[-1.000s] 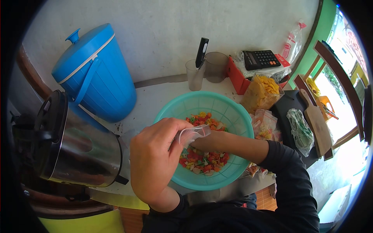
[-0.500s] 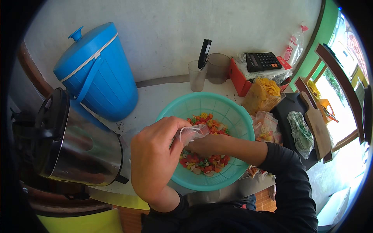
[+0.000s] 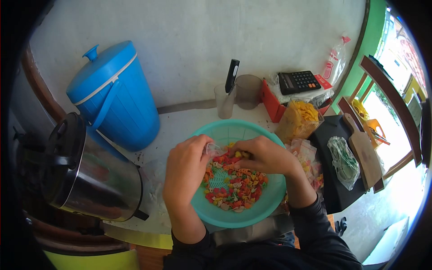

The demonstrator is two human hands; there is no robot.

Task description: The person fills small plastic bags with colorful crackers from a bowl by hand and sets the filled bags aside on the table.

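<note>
A turquoise plastic basket (image 3: 272, 198) holds loose colourful pieces (image 3: 234, 191) in red, orange, yellow and green. Over its left side, my left hand (image 3: 185, 168) pinches a small clear plastic bag (image 3: 214, 150) by its mouth. My right hand (image 3: 265, 155) is curled around some of the colourful pieces, close to the right of the bag and above the basket. Part of the basket's floor shows between the pieces.
On the left stand a blue lidded cooler (image 3: 121, 103) and a steel pot (image 3: 103, 180). Behind the basket are two cups (image 3: 248, 92), a calculator (image 3: 299, 82) on a red box and a container of yellow chips (image 3: 300, 119). Filled bags (image 3: 306, 157) lie right, near a wooden board (image 3: 365, 153).
My right hand has come up out of the pieces with some in its fingers and is now beside the bag. The camera view has shifted slightly.
</note>
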